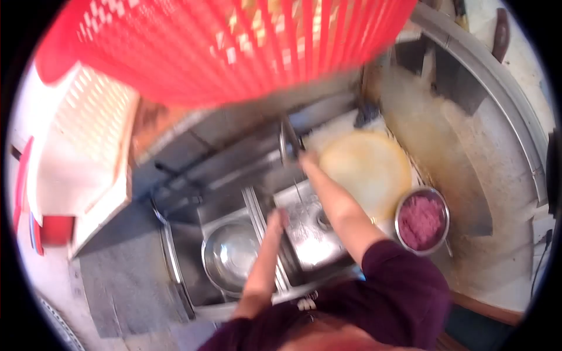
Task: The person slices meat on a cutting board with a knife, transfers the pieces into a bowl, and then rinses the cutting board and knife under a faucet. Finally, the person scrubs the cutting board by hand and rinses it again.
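Observation:
My right hand (307,158) reaches to the base of the curved metal faucet (285,140) behind the sink; its fingers are blurred and partly hidden. Over the divider side of the right sink basin (316,248) is my left hand (277,219), smeared by motion, with nothing visible in it. A thin stream of water seems to fall into that basin. In the left basin sits a round metal bowl (231,257).
A round, pale cutting board (366,172) lies right of the faucet. Beside it stands a metal bowl of pink ground meat (420,222). A large red slatted basket (234,58) hangs close overhead, with a cream perforated basket (93,111) at the left.

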Motion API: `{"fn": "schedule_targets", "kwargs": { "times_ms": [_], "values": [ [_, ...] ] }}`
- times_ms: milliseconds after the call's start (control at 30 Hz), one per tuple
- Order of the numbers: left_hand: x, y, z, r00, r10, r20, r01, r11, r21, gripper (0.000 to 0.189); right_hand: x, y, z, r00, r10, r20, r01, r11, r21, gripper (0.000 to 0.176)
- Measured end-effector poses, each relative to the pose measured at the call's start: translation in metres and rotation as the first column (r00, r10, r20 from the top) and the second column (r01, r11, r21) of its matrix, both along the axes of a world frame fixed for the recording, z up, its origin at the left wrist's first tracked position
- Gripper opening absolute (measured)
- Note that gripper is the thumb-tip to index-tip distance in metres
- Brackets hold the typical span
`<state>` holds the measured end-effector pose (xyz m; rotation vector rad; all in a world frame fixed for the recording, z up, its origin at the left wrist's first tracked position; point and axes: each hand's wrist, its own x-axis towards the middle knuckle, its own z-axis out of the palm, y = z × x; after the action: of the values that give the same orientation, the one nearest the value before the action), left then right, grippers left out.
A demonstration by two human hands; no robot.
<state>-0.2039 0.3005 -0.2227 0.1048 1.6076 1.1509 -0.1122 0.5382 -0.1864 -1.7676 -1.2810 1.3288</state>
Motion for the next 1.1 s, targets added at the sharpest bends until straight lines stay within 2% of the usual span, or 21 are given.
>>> {"fn": "schedule_targets", "kwargs": {
  "times_ms": [33,67,133,233,267,333,400,433,500,533,600,633,667,733,767,800,900,967,1000,1033,1100],
  "values": [
    [-0.005,0.009,-0.003,0.997,-0.028,0.068,0.030,0.999,-0.019,0.018,-0.002,0.013,0.001,0.989,-0.055,-0.136,0.045,0.996,-0.071,0.034],
    [0.006,0.011,0.011,0.986,0.100,0.132,-0.091,0.993,-0.073,0.017,0.008,0.001,0.036,0.980,-0.081,-0.182,0.049,0.984,-0.171,0.034],
    [0.016,-0.002,0.011,0.987,0.065,0.150,-0.073,0.996,0.046,0.019,0.019,0.000,0.047,0.961,0.258,0.101,-0.254,0.966,-0.053,0.027],
    [0.027,-0.008,0.016,0.960,-0.241,-0.140,0.222,0.965,-0.143,0.021,0.023,0.001,0.018,0.904,0.073,0.422,-0.294,0.821,0.489,0.023],
    [0.030,-0.013,0.014,0.825,-0.373,-0.423,0.327,0.928,-0.179,0.021,0.036,-0.005,0.028,0.935,0.197,0.296,-0.319,0.834,0.450,0.022],
    [0.030,-0.030,-0.001,0.305,-0.477,-0.824,0.453,0.834,-0.315,0.023,0.072,-0.026,0.065,0.909,0.415,0.026,-0.392,0.834,0.388,0.021],
    [0.032,-0.031,-0.022,0.755,-0.346,-0.557,0.258,0.938,-0.233,0.023,0.113,-0.067,0.080,0.813,0.384,-0.438,-0.347,0.923,0.164,0.019],
    [0.038,-0.031,-0.014,0.770,-0.376,-0.516,0.269,0.924,-0.272,0.023,0.129,-0.079,0.055,0.884,0.450,-0.127,-0.391,0.861,0.324,0.013],
    [0.060,-0.035,0.002,0.734,-0.452,-0.507,0.351,0.891,-0.287,0.026,0.172,-0.122,0.053,0.854,0.516,0.058,-0.498,0.781,0.378,0.018],
    [0.052,-0.030,-0.039,0.646,-0.482,-0.592,0.436,0.870,-0.233,0.032,0.190,-0.139,0.058,0.846,0.498,0.190,-0.531,0.759,0.377,0.021],
    [0.082,-0.032,-0.008,0.704,-0.466,-0.536,0.442,0.878,-0.183,0.039,0.225,-0.199,0.108,0.788,0.456,0.414,-0.593,0.744,0.309,0.028],
    [0.093,-0.032,0.000,0.570,-0.465,-0.678,0.473,0.860,-0.192,0.039,0.237,-0.219,0.134,0.791,0.500,0.352,-0.591,0.772,0.233,0.031],
    [0.108,-0.033,0.026,0.461,-0.464,-0.757,0.508,0.837,-0.203,0.037,0.246,-0.234,0.125,0.798,0.481,0.363,-0.594,0.732,0.334,0.029],
    [0.134,-0.027,0.057,0.382,-0.362,-0.850,0.512,0.849,-0.131,0.033,0.270,-0.261,0.142,0.821,0.472,0.320,-0.571,0.693,0.440,0.024],
    [0.138,-0.023,0.055,0.228,-0.343,-0.911,0.530,0.829,-0.180,0.033,0.286,-0.275,0.157,0.810,0.503,0.302,-0.586,0.720,0.372,0.024],
    [0.157,-0.029,0.075,0.189,-0.167,-0.968,0.539,0.841,-0.040,0.032,0.301,-0.287,0.162,0.808,0.528,0.260,-0.587,0.757,0.288,0.027],
    [0.190,-0.022,0.096,0.491,-0.185,-0.851,0.607,0.773,0.183,0.031,0.357,-0.332,0.151,0.866,0.490,0.098,-0.498,0.832,0.242,0.031],
    [0.221,-0.026,0.128,0.745,-0.406,-0.530,0.575,0.793,0.202,0.028,0.400,-0.356,0.125,0.919,0.392,-0.036,-0.365,0.883,0.295,0.024],
    [0.232,-0.029,0.135,0.800,-0.456,-0.391,0.552,0.814,0.180,0.027,0.420,-0.364,0.115,0.961,0.278,0.003,-0.277,0.955,0.106,0.025],
    [0.238,-0.033,0.134,0.784,-0.481,-0.393,0.577,0.798,0.175,0.026,0.439,-0.369,0.121,0.980,0.052,-0.192,-0.076,0.989,-0.124,0.029],
    [0.245,-0.034,0.132,0.741,-0.534,-0.407,0.638,0.750,0.176,0.025,0.465,-0.361,0.105,0.843,-0.282,-0.459,0.229,0.959,-0.170,0.038]
  ]
}}
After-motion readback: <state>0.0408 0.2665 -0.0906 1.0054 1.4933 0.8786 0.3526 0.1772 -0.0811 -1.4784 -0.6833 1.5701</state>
